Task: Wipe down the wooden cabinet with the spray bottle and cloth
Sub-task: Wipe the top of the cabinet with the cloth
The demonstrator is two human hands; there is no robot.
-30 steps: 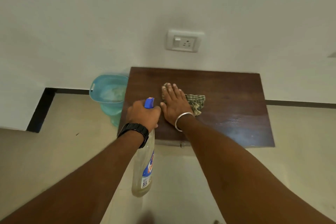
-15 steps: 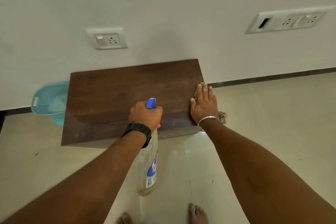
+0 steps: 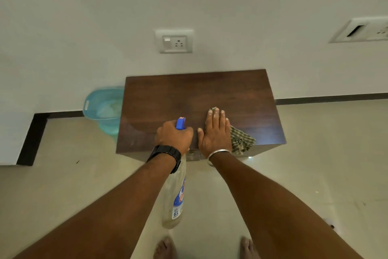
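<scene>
Two hands: the left hand (image 3: 175, 137) and the right hand (image 3: 214, 132). One spray bottle (image 3: 176, 200), one cloth (image 3: 241, 140), one cabinet (image 3: 189, 99) and one basin (image 3: 102, 107). Two wall sockets, one (image 3: 176, 41) above the cabinet and one (image 3: 363, 30) at right, and two bare feet

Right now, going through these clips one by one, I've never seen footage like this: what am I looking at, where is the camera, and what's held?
There is no machine: a person wears one wide-angle camera on the head, looking down at their own arms. The left hand grips a spray bottle with a blue nozzle, hanging in front of the wooden cabinet. The right hand lies flat, pressing a checked cloth on the cabinet top near its front edge. A blue plastic basket stands left of the cabinet, and a wall socket is above it.
</scene>
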